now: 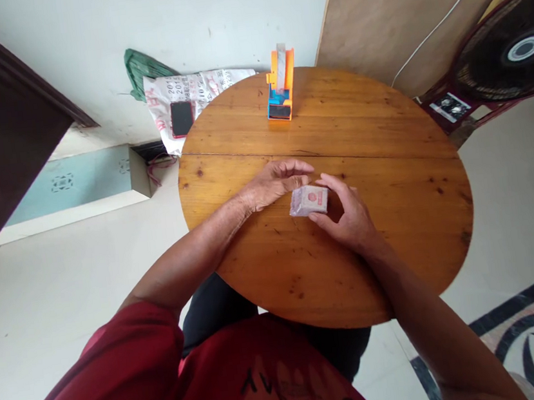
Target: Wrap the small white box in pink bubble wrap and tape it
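Note:
A small pale box point(314, 199) with a red print, wrapped in clear plastic, is over the middle of the round wooden table point(395, 210). My right hand point(349, 216) holds it from the right, thumb at the near edge and fingertips at the far edge. My left hand point(277, 182) is just beyond the box on its left. Its fingers are stretched out with a gap to the thumb, which is close to the box's far left corner. Whether that thumb touches the wrapping I cannot tell.
An orange and blue tape dispenser point(281, 88) stands near the table's far edge. Behind the table's left side, a dark phone-like object point(182, 118) lies on a printed white sack point(194, 85) beside a green bag point(146, 69). A large fan point(516, 49) stands at the right.

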### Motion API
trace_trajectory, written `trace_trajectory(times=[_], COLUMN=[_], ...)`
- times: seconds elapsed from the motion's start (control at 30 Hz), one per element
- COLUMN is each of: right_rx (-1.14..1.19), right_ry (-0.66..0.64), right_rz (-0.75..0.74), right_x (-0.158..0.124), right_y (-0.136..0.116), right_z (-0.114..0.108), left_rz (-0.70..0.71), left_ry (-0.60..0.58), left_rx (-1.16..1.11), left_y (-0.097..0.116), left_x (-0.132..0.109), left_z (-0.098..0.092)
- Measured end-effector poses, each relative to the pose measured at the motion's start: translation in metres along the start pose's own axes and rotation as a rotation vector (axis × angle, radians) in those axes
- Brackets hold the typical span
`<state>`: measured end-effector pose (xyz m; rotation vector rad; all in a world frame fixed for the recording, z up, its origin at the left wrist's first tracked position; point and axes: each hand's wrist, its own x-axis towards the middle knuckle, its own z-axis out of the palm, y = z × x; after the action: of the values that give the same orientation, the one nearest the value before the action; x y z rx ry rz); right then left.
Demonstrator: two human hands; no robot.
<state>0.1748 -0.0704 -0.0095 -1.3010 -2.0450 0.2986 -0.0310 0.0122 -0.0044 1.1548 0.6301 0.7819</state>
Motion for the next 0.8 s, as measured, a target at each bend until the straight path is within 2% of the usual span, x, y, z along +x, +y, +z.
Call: trace_trajectory(times=[0.13, 0.4, 0.63, 0.8], right_rx=[0.046, 0.08, 0.026, -0.008], right_ry=[0.021, 0.098, 0.018, 0.025], right_rz=[0.009, 0.006, -0.032, -0.039], right_x=[-0.001, -0.001, 0.003, 0.003], right_y=[0.0, -0.007, -0.004, -0.003], right_z=[-0.004, -0.011, -0.008, -0.005], left_rz=[0.056, 0.034, -0.04, -0.088], left_ry=[0.052, 0.034, 0.021, 0.02], left_rx=[-0.002, 0.096, 0.109, 0.107], left_y=[0.002, 0.004, 0.007, 0.008], left_x=[0.003, 0.002, -0.003, -0.003], left_z=[-0.004, -0.006, -0.003, 0.001])
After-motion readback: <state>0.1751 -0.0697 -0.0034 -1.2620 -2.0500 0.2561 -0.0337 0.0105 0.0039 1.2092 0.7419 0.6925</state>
